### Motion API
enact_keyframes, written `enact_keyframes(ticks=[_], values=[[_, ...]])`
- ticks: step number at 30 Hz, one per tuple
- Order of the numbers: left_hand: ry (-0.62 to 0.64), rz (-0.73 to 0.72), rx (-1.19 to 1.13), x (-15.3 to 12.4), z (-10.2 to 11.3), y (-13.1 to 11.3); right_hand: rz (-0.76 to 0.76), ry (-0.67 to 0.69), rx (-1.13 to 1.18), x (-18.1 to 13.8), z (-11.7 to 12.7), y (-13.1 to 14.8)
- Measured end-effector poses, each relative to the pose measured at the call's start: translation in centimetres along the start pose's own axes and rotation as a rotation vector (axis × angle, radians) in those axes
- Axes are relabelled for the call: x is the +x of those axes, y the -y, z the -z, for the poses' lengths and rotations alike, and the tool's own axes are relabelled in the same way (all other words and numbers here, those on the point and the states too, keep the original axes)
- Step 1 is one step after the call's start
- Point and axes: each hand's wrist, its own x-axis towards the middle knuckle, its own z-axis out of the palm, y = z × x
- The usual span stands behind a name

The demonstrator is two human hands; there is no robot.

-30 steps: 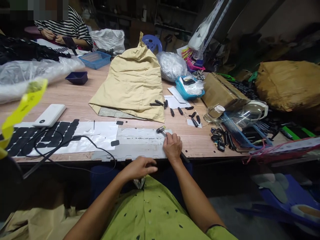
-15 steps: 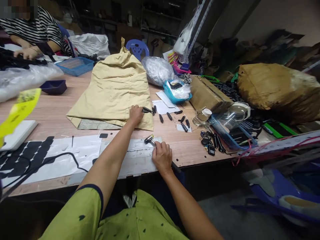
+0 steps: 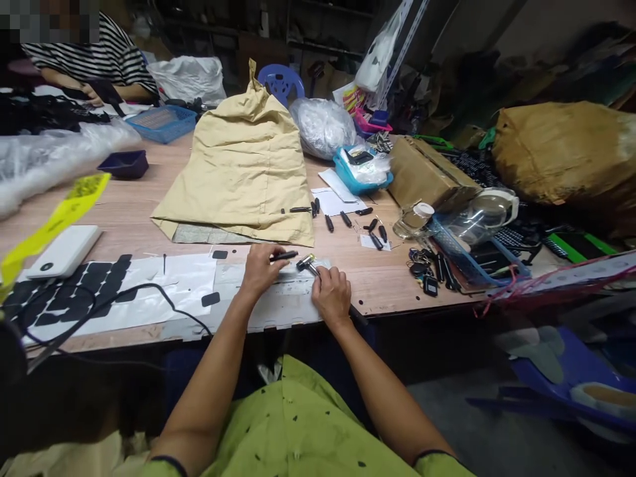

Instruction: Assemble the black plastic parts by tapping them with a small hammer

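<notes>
Black, thin rod lies just in front of the tan sack on the tabletop. The left hand grip pinches its near end; the right hand grip wraps the small hammer beside it. The rod is probably light, stiff and apt to roll, so best held mid-shaft.

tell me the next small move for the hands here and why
Probably set the black piece in the left hand down on the grey sheet, since the right hand grips the small hammer with its head just beside the piece's tip, over that sheet.
</notes>
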Motion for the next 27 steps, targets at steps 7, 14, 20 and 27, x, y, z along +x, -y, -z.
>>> enact_keyframes(ticks=[7,14,20,27], values=[[0.091,0.022,0.041,-3.1,-2.1,2.2,-0.049,0.033,0.075,0.5,-0.2,-0.3],[0.104,0.019,0.075,-2.8,-1.9,2.0,-0.081,0.0,0.436,-0.4,0.4,-0.6],[0.105,0.054,0.066,-2.9,-2.0,1.5,0.006,-0.033,0.636,-1.4,1.1,0.5],[0.115,0.097,0.074,-2.9,-1.8,0.8,0.009,-0.006,0.591,-1.7,1.1,1.2]])
